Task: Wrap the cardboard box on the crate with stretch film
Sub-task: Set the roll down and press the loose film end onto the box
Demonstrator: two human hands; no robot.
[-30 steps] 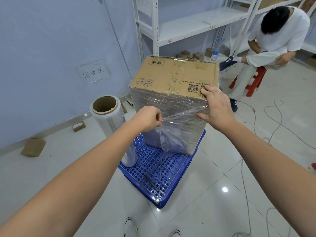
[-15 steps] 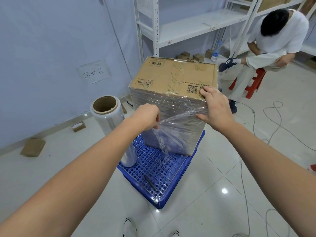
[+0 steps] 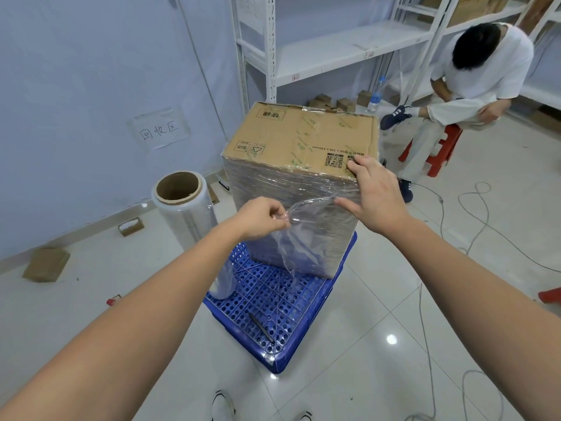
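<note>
The cardboard box (image 3: 303, 165) is standing on the blue crate (image 3: 273, 305). In front of the box, the left hand (image 3: 258, 218) is pinching loose stretch film (image 3: 303, 226); the right hand (image 3: 375, 192), fingers spread, is pressing the box's near corner.

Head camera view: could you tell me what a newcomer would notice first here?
A tall cardboard box, its sides film-wrapped, stands on a blue crate at centre. The left hand pinches a loose film tail while the right hand rests against the box's corner. A stretch film roll stands left.
</note>
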